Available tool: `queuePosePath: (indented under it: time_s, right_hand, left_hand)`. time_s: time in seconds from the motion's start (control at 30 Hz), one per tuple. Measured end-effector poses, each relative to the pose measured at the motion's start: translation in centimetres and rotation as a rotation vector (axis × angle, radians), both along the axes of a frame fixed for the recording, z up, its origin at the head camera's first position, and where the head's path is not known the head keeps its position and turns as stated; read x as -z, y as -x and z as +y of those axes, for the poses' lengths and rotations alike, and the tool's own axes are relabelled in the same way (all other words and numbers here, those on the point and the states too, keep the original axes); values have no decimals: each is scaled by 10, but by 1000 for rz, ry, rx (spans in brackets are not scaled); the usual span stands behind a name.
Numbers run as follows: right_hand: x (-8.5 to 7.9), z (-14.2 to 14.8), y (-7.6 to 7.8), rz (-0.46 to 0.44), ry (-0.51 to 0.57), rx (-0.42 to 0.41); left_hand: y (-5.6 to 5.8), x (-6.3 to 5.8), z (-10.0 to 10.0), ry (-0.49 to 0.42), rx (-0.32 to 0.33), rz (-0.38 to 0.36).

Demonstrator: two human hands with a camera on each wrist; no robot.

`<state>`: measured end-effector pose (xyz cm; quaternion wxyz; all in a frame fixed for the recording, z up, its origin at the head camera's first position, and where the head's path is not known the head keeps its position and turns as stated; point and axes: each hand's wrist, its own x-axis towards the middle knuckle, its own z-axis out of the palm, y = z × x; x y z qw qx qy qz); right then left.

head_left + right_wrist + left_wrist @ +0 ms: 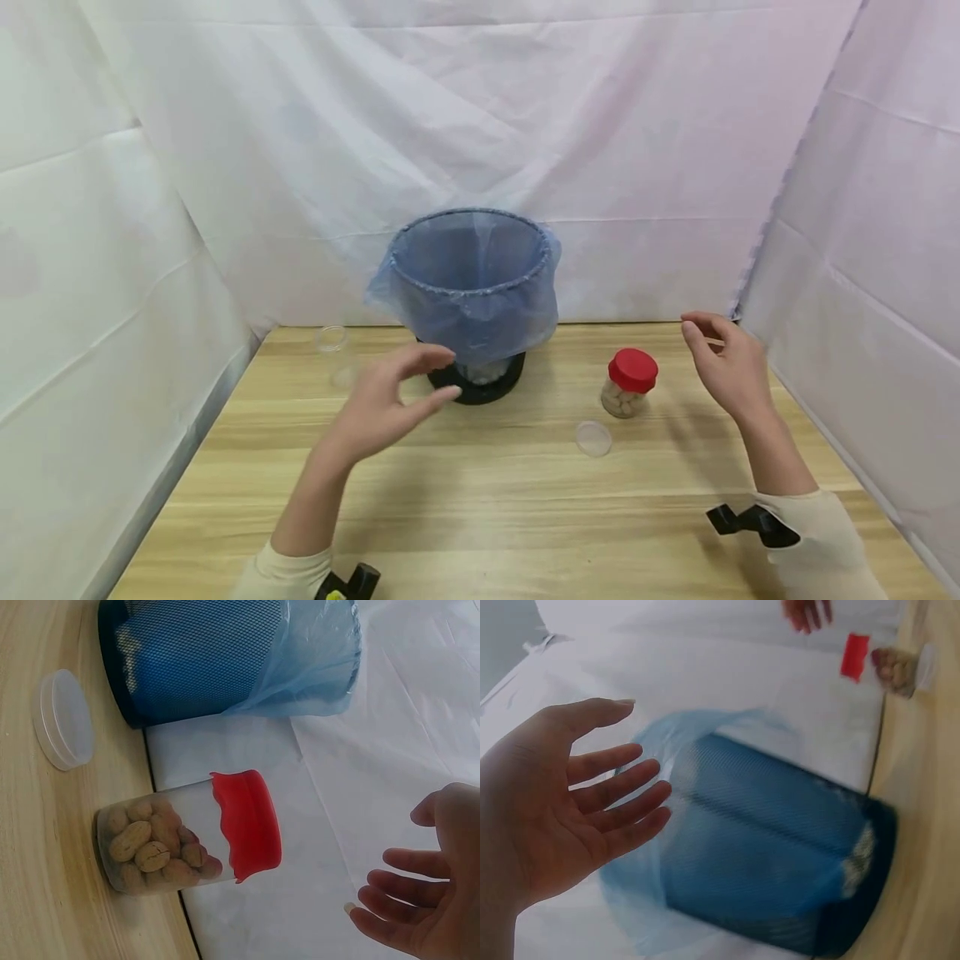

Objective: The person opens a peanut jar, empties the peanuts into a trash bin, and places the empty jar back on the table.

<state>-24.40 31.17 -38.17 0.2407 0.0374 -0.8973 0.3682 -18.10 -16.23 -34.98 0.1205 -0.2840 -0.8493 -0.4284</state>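
Note:
My left hand (381, 408) hovers over the table in front of the bin, thumb and fingers apart, holding nothing. A dark mesh waste bin (757, 832) lined with a blue plastic bag (495, 321) stands just beyond it. On the right, my right hand (726, 362) is raised beside a jar, its fingers loosely bent around nothing. The clear jar (169, 840) stands upright, partly filled with brown nuts in their shells (154, 855). A red lid (633, 370) with a wavy edge covers its mouth. A clear round lid (593, 438) lies flat near the jar.
An upright clear container (332, 340) without a lid stands on the wooden table (480, 508), left of the bin. White cloth (315, 150) hangs behind the table and along both sides. A black wrist mount (757, 525) sits on the right sleeve.

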Motion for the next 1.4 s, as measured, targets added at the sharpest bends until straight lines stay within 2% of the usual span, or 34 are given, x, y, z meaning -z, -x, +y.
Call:
queuePosePath:
  time_s: [0.1, 0.27, 0.5, 0.73, 0.87, 1.03, 1.23, 1.4]
  right_hand:
    - [-1, 2, -1, 0, 2, 13]
    - [-2, 4, -1, -7, 3, 10]
    - [-2, 4, 0, -1, 2, 9]
    - [1, 3, 1, 12, -5, -10]
    - [2, 2, 1, 23, -8, -12]
    - [4, 0, 4, 32, -14, -29]
    - [5, 1, 4, 8, -26, -40]
    - [6, 2, 6, 0, -44, -42]
  left_hand:
    - [-1, 7, 21, 32, 66, -26]
    - [-1, 19, 46, 23, 155, -72]
    - [8, 39, 71, 66, 197, -140]
    - [32, 70, 102, 88, 218, -200]
    - [45, 83, 116, 128, 216, -247]
    - [63, 93, 133, 174, 212, -303]
    - [84, 101, 156, 172, 236, -305]
    - [95, 104, 174, 188, 245, -319]
